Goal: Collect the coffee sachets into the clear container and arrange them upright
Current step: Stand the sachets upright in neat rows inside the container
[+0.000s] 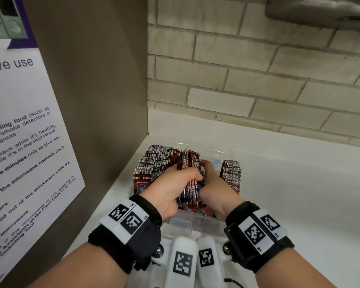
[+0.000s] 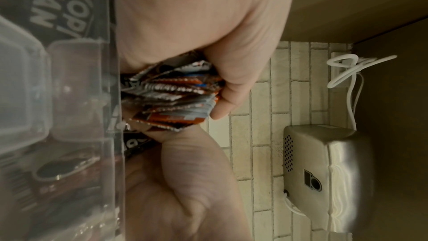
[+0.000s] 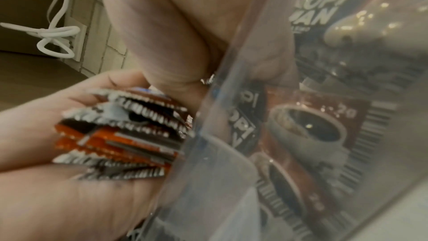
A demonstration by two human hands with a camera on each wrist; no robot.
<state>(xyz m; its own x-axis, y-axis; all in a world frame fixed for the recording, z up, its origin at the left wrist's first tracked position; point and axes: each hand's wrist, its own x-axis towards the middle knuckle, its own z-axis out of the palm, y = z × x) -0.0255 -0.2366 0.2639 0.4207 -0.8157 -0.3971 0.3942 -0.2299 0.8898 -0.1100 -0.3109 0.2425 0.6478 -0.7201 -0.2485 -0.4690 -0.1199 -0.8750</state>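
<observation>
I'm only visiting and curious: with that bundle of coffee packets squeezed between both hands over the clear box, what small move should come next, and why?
Probably lower the bundle into the open gap of the clear container. The left hand and right hand hold it on edge, between upright rows on either side.

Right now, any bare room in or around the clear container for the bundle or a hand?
Inside the clear container: one gap between the held sachet bundle and the right-hand sachet row; the right hand partly fills it. Left sachet rows are packed tight. Outside: bare white counter right of the container, up to the tiled wall.
</observation>
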